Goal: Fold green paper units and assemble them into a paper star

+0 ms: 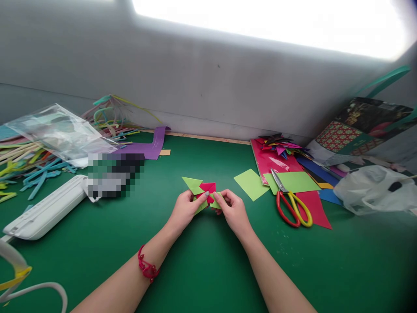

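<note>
The left hand [186, 209] and right hand [233, 209] pinch a folded green and red paper piece [204, 191] from opposite sides, fingers clenched on its edges, steadying it just above the tabletop [208, 261]. Scissors [291, 204] lie well right of the fingers.

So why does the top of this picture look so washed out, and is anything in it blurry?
In the head view, a bright window strip along the top is blown out to white. The right edge smears around the patterned bag, and straight lines bow from the wide lens. A pixelated patch hides something on the green table. Both hands and the folded paper look sharp.
</note>
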Action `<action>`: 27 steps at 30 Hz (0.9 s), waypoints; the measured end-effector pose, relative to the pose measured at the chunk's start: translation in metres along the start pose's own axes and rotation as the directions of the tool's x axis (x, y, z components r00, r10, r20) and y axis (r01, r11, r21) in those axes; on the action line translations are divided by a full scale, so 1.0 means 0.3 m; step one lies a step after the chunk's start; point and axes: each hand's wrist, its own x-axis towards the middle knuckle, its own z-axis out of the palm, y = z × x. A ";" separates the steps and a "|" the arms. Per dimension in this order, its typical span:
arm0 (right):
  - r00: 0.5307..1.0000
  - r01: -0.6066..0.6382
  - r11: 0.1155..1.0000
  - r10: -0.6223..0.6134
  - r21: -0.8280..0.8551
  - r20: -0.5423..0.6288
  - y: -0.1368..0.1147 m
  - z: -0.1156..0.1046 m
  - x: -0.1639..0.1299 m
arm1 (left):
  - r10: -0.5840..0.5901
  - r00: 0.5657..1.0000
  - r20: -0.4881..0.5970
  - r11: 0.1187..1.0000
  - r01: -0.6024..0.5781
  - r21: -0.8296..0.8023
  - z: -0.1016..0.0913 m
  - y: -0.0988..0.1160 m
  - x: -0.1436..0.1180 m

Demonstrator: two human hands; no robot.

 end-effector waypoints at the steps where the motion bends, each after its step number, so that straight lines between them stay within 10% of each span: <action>1: 1.000 -0.002 1.000 0.002 -0.002 0.011 0.001 -0.003 0.001 | -0.006 1.000 0.000 1.000 0.006 0.009 -0.001 0.001 -0.001; 22: 0.997 0.073 0.995 -0.074 -0.074 0.001 0.003 -0.002 -0.004 | -0.001 1.000 -0.012 0.995 0.002 0.099 0.002 0.010 -0.003; 27: 0.994 -0.080 0.989 0.071 0.126 0.079 0.010 -0.003 0.008 | 0.037 0.998 -0.058 0.998 -0.034 0.061 -0.001 0.007 0.000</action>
